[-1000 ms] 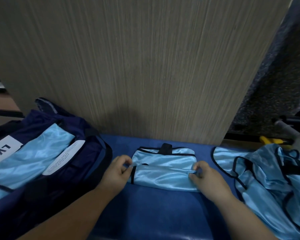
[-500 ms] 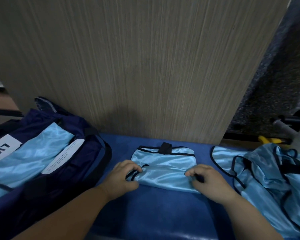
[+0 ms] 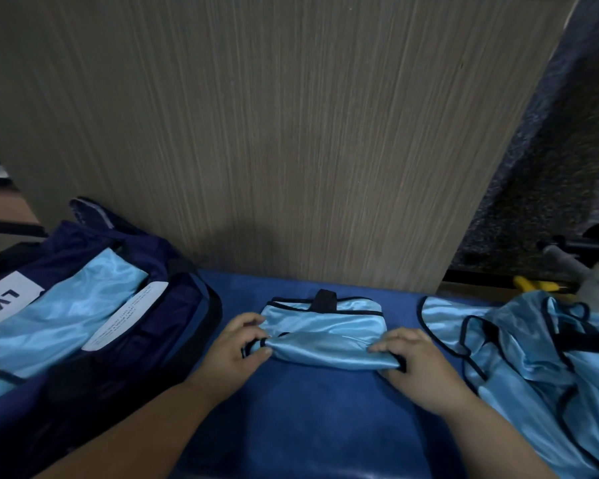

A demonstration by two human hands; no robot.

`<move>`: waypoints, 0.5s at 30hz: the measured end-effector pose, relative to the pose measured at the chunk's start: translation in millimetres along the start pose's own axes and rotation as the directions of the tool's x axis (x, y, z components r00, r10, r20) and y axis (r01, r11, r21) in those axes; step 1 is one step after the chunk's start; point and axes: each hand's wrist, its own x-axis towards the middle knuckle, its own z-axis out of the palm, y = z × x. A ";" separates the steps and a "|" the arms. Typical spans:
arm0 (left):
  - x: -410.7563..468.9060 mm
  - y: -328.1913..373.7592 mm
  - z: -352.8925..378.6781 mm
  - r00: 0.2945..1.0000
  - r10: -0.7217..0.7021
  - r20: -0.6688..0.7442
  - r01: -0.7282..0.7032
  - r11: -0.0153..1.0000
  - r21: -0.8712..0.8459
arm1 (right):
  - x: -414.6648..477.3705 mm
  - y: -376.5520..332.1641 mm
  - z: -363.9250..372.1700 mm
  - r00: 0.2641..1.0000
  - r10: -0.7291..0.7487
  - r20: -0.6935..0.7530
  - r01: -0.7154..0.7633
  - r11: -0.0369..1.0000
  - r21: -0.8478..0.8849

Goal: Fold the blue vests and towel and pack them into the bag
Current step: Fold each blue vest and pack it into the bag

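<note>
Vest (image 3: pixel 325 326) lies folded tighter than before, left hand (image 3: pixel 237 352) and right hand (image 3: pixel 421 369) pinching its ends.

We see both hands shifted inward: left hand (image 3: pixel 237 354) and right hand (image 3: pixel 419 364) now pinch the folded vest (image 3: pixel 325 323) at its near corners. Near flap went from flat to bunched roll.
</note>
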 end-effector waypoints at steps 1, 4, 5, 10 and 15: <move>-1.6 -1.5 0.2 0.999 0.029 -0.021 -0.029 0.999 0.014 | 0.9 -0.1 1.5 0.999 -0.026 -0.037 0.026 1.000 0.001; -4.4 -2.3 1.4 0.997 0.063 -0.049 -0.063 0.998 0.011 | 2.7 -3.5 0.8 0.994 -0.053 -0.094 0.059 0.996 0.061; -5.5 -2.1 1.7 0.998 0.042 -0.048 -0.043 0.998 -0.034 | 2.6 -4.7 -0.1 0.993 -0.044 -0.110 0.053 0.995 0.088; -6.9 1.9 2.9 0.996 0.044 -0.079 -0.048 0.997 -0.055 | 0.2 -16.4 -5.0 0.990 0.133 -0.038 -0.122 0.968 0.217; -7.1 9.7 1.6 0.985 -0.013 -0.171 -0.002 0.996 -0.084 | 1.7 -24.8 -3.6 0.978 0.211 -0.002 -0.204 0.949 0.241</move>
